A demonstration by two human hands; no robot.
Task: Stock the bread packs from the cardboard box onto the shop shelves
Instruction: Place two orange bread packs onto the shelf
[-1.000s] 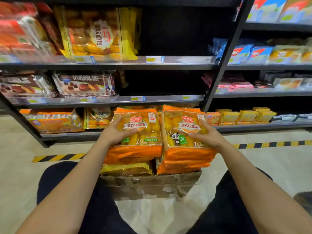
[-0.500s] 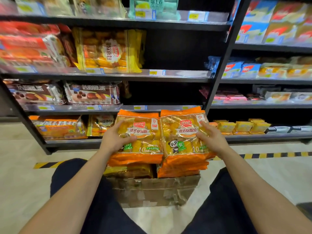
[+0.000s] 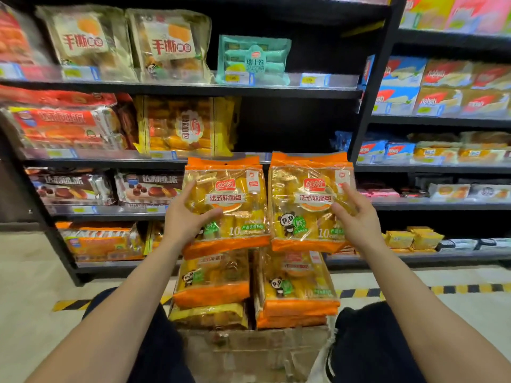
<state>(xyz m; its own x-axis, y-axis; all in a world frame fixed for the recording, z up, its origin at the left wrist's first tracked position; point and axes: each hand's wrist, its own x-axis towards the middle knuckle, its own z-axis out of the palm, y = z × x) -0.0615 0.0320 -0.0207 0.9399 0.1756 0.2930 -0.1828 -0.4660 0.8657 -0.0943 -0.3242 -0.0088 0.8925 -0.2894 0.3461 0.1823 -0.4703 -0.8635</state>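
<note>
Orange left pack sits pinched in our left hand, right pack in our right hand, over the cardboard box

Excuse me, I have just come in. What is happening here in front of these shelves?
A person is stocking bread. The left hand grips one orange bread pack and the right hand grips a second orange pack. Both are held upright, side by side, above the cardboard box. More of the same packs lie stacked in the box. Neither held pack is on the shop shelves yet.
</note>
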